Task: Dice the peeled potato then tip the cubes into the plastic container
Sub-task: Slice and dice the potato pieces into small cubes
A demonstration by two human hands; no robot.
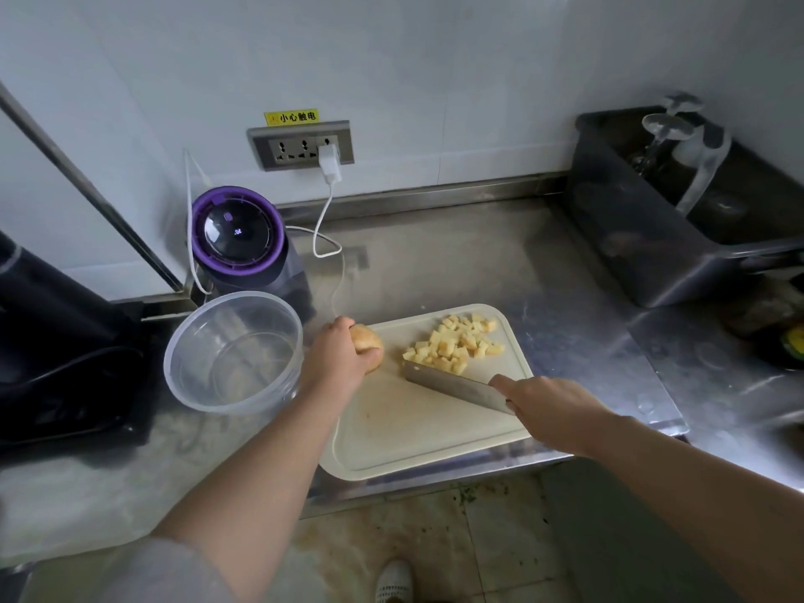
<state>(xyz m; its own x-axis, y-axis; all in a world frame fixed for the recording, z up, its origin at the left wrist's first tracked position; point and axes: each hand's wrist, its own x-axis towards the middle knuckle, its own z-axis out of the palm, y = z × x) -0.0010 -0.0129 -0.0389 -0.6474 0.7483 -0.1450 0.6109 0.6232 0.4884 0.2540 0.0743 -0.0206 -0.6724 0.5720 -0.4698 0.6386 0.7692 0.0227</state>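
Left grip (337, 354): potato (370, 340); right grip (550, 411): cleaver (452, 387)

The steel counter (478, 263) bears a cutting board (413, 428), plastic container (175, 376), purple appliance (237, 230), grey bin (644, 237).

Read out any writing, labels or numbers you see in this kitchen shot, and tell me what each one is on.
"小心触电": on the yellow sticker, stuck to the wall just above the socket strip.
Lit marks on the lid of the purple appliance: too small to read.
No other text shows.
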